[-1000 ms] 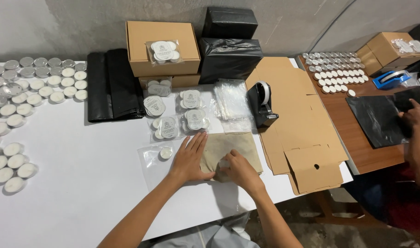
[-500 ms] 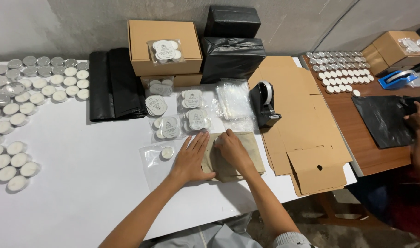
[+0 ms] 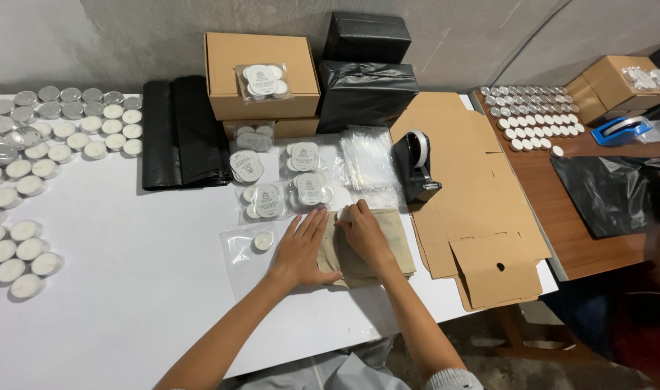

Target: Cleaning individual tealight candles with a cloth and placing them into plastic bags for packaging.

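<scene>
Evidently, we had both hands on the tan paper stack (image 3: 377,245), which lay just in front of the black tape dispenser (image 3: 414,167). Our left hand (image 3: 301,249) pressed flat, fingers spread, on the stack's near-left edge; our right hand (image 3: 364,231) seemed to pinch something small and white at its far edge, though we couldn't be sure. We judged the sheets light, limp and slippery, best lifted by a corner.

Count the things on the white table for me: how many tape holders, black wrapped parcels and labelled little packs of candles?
Tape holder: 1
Black wrapped parcels: 2
Labelled candle packs: 6, one of them lying on top of the brown box
Total: 9
</scene>
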